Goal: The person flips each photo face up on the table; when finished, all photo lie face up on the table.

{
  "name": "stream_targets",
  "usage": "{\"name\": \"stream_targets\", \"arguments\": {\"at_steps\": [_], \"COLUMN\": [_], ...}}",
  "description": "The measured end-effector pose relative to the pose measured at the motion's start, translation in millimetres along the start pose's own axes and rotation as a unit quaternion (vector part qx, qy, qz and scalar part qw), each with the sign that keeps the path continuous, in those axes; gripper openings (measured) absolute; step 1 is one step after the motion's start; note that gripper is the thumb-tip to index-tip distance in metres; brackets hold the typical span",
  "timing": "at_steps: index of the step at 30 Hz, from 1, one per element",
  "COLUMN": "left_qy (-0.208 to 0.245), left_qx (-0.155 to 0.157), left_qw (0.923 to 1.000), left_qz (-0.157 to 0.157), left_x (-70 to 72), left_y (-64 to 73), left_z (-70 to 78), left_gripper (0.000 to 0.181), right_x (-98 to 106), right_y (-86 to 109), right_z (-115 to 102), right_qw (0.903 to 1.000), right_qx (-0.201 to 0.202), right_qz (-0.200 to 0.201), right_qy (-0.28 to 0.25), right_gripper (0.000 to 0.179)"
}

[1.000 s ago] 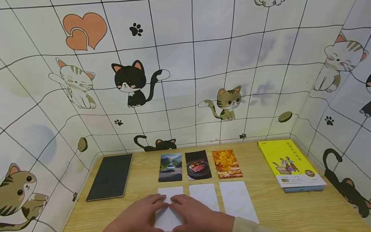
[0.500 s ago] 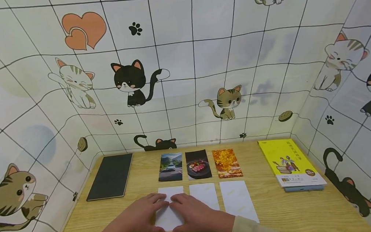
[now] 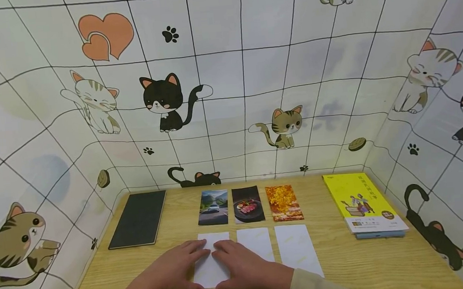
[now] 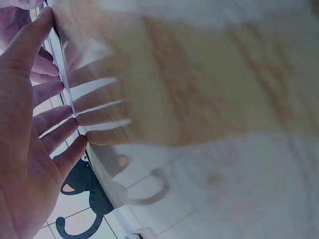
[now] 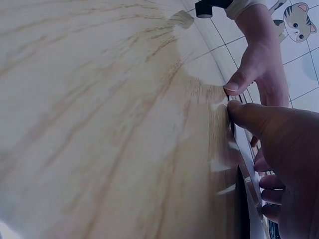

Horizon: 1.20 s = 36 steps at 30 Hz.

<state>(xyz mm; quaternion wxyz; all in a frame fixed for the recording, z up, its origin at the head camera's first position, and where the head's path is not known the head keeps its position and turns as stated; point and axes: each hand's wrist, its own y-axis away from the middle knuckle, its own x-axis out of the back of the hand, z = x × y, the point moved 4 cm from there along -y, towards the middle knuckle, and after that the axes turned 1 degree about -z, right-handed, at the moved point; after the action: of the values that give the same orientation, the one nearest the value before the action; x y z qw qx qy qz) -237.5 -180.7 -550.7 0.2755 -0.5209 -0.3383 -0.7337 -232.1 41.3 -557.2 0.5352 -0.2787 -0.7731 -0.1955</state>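
Observation:
Three white cards lie in a row near me in the head view: a left card [image 3: 210, 272], a middle card [image 3: 254, 242] and a right card [image 3: 298, 251]. My left hand [image 3: 178, 269] rests along the left card's left side, fingers spread and extended. On its other side my right hand [image 3: 242, 266] touches the same card with fingertips and thumb, and its forearm covers part of the middle card. Both thumbs point toward each other at the near edge. In the left wrist view the fingers [image 4: 60, 117] are straight, touching the surface.
Behind the white cards are three photo cards: a car on a road [image 3: 212, 208], a plated dish [image 3: 248, 205] and yellow autumn leaves [image 3: 284, 203]. A black flat book [image 3: 138, 219] lies at left. A yellow book [image 3: 360, 202] lies on a blue one at right. Cat-printed walls surround the table.

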Motion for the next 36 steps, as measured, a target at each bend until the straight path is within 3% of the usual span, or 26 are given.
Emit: {"name": "stream_targets", "arguments": {"at_steps": [15, 22, 32, 36], "left_qy": [-0.011, 0.002, 0.020, 0.049], "left_qx": [-0.015, -0.017, -0.072, -0.091], "left_qw": [0.9998, 0.9998, 0.9962, 0.9927], "left_qz": [0.001, 0.009, 0.045, 0.063], "left_x": [2.5, 0.0, 6.6, 9.2], "left_y": [3.3, 5.1, 10.2, 11.3], "left_z": [2.3, 0.9, 8.6, 12.8], "left_gripper": [0.095, 0.083, 0.048, 0.041], "right_x": [3.6, 3.8, 7.4, 8.3], "right_y": [0.2, 0.5, -3.3, -4.7], "right_z": [-5.8, -5.4, -4.5, -4.9], "right_qw": [0.9995, 0.9991, 0.9989, 0.9988], "right_qx": [0.009, 0.026, 0.039, 0.040], "right_qz": [-0.028, -0.028, -0.022, -0.017], "right_qy": [0.013, 0.018, -0.016, -0.021], "right_gripper": [0.080, 0.080, 0.052, 0.049]}}
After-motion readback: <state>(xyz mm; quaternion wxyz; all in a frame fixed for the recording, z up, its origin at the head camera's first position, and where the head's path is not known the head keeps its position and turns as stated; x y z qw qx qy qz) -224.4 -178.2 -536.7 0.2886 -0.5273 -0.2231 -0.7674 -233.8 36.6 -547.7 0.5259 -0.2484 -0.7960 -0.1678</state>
